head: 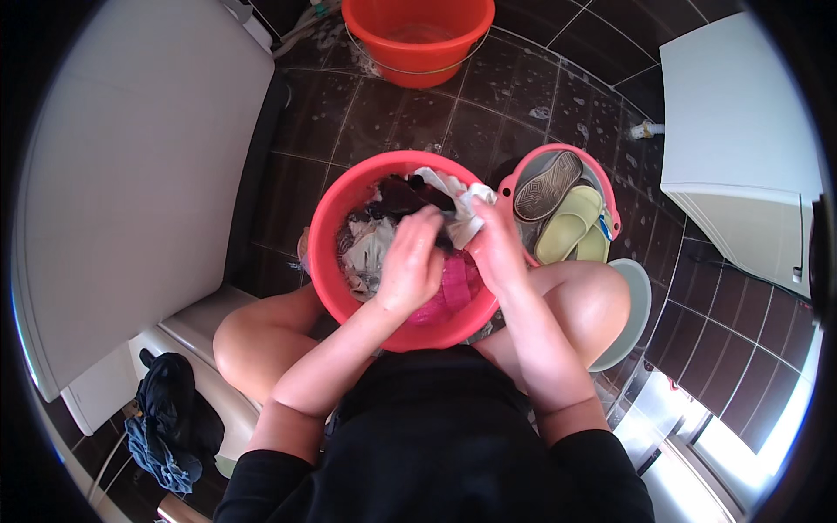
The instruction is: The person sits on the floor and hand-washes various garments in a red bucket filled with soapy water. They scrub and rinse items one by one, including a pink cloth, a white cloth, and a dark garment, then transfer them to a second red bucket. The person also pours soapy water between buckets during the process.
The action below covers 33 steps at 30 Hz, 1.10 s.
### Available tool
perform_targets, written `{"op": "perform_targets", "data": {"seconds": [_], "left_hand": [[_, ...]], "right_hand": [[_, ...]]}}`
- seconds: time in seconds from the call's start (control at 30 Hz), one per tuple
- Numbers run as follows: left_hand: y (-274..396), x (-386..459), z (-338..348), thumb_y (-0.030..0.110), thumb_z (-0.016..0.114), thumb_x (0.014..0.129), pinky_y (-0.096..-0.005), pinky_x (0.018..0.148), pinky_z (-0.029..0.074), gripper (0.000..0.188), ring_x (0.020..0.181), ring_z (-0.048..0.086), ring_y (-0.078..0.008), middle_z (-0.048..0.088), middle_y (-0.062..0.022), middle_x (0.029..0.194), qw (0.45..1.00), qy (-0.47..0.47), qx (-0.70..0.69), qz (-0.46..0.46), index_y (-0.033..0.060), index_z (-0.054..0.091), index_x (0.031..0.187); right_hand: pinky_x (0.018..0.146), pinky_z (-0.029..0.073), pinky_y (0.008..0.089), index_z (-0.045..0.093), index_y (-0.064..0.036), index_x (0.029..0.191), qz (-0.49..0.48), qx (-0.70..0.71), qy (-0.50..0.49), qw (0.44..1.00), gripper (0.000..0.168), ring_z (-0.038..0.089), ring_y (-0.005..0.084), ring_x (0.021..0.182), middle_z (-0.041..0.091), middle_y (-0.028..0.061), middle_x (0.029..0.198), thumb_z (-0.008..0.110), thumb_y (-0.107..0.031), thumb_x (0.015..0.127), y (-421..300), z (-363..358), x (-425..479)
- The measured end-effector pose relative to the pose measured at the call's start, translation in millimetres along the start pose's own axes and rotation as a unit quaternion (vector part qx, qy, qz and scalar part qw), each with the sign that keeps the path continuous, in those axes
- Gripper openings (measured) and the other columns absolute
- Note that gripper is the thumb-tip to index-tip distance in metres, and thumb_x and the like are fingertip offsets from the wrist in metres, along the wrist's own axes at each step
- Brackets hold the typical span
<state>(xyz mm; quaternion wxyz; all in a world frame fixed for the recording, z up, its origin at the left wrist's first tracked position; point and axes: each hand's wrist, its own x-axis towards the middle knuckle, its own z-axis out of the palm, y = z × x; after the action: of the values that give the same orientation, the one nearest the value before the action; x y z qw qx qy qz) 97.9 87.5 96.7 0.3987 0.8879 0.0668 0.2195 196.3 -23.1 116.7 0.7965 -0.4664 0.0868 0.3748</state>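
Between my knees stands a red plastic basin (323, 261) of wet laundry. My right hand (494, 245) grips a wet white cloth (465, 212) over the basin's right side. My left hand (413, 261), blurred at the fingers, is curled close to that cloth; whether it holds anything is hidden. Dark cloth (409, 196) lies at the far side of the basin. A light grey-white cloth (369, 252) is bunched at the left, and a bright pink cloth (451, 294) sits in the water at the near right.
A pink-rimmed basin (616, 202) holds a dark-soled shoe (549, 186) and yellow-green clogs (571, 222). Beyond stands an orange bucket (418, 65) with a wire handle. A white cabinet or appliance (144, 163) rises at left; dark clothes (167, 399) lie lower left. Suds spot the tiled floor (418, 124).
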Motion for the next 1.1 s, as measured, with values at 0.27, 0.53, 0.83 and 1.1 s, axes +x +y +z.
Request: {"op": "perform_targets", "data": {"seconds": [0.27,0.53,0.83,1.1], "left_hand": [[-119.8,-49.1,41.6,0.006,0.06,0.072,-0.046,0.097,0.04,0.038,0.107,0.049,-0.0389,0.057,-0.0162,0.113,0.973,-0.097,0.121,-0.17,0.0103,0.06,0.11],[-165.3,-77.0,61.7,0.019,0.058,0.081,-0.0475,0.093,0.043,0.034,0.104,0.055,-0.0416,0.06,-0.0257,0.105,0.88,-0.262,0.062,-0.391,0.0063,0.058,0.112],[-116.9,-20.5,52.9,0.054,0.058,0.086,-0.0401,0.103,0.038,0.069,0.119,0.049,-0.0279,0.054,-0.0153,0.126,0.647,0.106,-0.496,-0.569,0.0011,0.048,0.128],[-108.4,7.5,28.6,0.039,0.052,0.094,-0.0384,0.084,0.051,0.036,0.092,0.061,-0.0243,0.063,-0.0095,0.1,0.256,0.014,-0.837,-0.483,0.0073,0.058,0.109]], "right_hand": [[0.107,0.03,0.046,0.033,-0.009,0.139,-0.144,-0.602,0.114,0.777,0.086,0.039,0.0407,0.124,0.045,0.023,0.129,0.079,-0.021,0.067,139.5,-83.2,87.8],[0.105,0.036,0.0427,0.021,-0.004,0.144,0.006,-0.608,-0.001,0.794,0.08,0.041,0.0368,0.128,0.042,0.0236,0.138,0.066,-0.02,0.08,181.1,-169.9,134.0],[0.092,0.044,0.0346,0.06,-0.003,0.1,-0.28,-0.422,0.098,0.856,0.036,0.056,0.0324,0.101,0.059,0.0155,0.101,0.048,0.008,0.069,134.4,-42.5,83.0],[0.065,0.051,0.0418,0.057,-0.014,0.078,-0.219,-0.473,-0.03,0.853,0.017,0.063,0.0301,0.077,0.055,0.0082,0.094,0.071,-0.02,0.072,80.3,52.5,-15.1]]}}
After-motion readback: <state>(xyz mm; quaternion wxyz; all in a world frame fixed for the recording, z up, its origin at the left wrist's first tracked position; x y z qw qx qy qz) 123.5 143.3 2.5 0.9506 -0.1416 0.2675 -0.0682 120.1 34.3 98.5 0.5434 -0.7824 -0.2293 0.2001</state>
